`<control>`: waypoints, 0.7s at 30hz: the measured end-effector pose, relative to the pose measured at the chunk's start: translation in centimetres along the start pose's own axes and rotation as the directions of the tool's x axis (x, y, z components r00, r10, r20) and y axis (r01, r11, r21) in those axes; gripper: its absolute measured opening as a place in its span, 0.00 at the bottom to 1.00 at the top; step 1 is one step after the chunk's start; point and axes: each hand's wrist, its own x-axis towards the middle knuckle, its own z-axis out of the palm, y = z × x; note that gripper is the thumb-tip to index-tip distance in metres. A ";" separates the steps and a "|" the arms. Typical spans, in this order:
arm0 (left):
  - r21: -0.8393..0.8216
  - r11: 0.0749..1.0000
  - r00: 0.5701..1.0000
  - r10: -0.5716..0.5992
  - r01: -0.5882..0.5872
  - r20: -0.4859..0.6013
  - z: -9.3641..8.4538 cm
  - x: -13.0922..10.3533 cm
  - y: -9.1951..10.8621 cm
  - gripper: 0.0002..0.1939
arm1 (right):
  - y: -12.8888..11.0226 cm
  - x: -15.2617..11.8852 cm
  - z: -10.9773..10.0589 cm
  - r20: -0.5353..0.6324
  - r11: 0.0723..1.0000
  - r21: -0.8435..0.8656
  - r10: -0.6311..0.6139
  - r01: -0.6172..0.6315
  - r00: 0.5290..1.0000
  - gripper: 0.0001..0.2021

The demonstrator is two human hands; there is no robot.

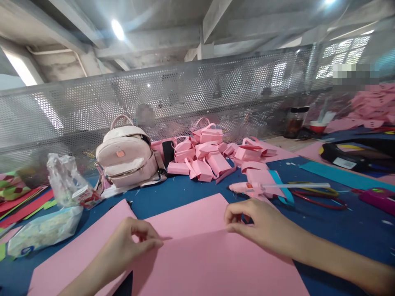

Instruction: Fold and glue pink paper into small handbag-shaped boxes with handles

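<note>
A large sheet of pink paper lies in front of me, its far part bent along a line running between my hands. My left hand pinches the sheet near its left side. On the right side my right hand is closed in a pinch on the same sheet. More pink paper lies to the left, partly under my left forearm. Just beyond my right hand rests a pink hot glue gun with a clear glue stick, against a pink piece with a blue strip.
A pile of pink paper bags with handles stands behind the sheet. Left of it are a pale backpack and plastic bags. A perforated metal panel closes off the back. A purple tool lies at right.
</note>
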 end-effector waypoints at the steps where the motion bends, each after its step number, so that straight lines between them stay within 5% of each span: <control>1: 0.007 1.000 1.000 -0.013 0.013 0.000 -0.5 -0.4 -0.5 0.14 | 0.2 -0.1 0.1 0.008 1.000 0.010 0.006 -0.006 1.000 0.07; 7: -0.128 0.990 0.996 -0.062 0.053 -0.063 -3.8 -1.3 -3.5 0.15 | 1.4 -0.2 1.2 0.039 0.991 0.125 0.048 -0.052 0.998 0.08; 13: -0.235 0.969 0.954 -0.135 0.072 -0.267 -5.7 -0.7 -6.1 0.20 | 3.1 0.0 1.8 0.028 0.961 0.269 0.058 -0.063 0.998 0.12; 16: -0.414 0.907 0.982 -0.143 0.079 -0.125 -4.0 -0.6 -5.9 0.27 | 3.3 0.2 2.0 0.003 0.928 0.368 0.055 -0.053 0.998 0.15; 18: -0.463 0.885 0.998 -0.031 0.055 0.059 -2.4 -0.5 -5.3 0.28 | 3.1 0.4 2.1 -0.011 0.905 0.422 0.064 -0.054 0.998 0.16; 21: -0.540 0.842 0.984 0.078 0.022 0.161 -0.4 -0.3 -4.6 0.22 | 2.6 0.6 2.3 -0.002 0.873 0.482 0.081 -0.070 0.997 0.17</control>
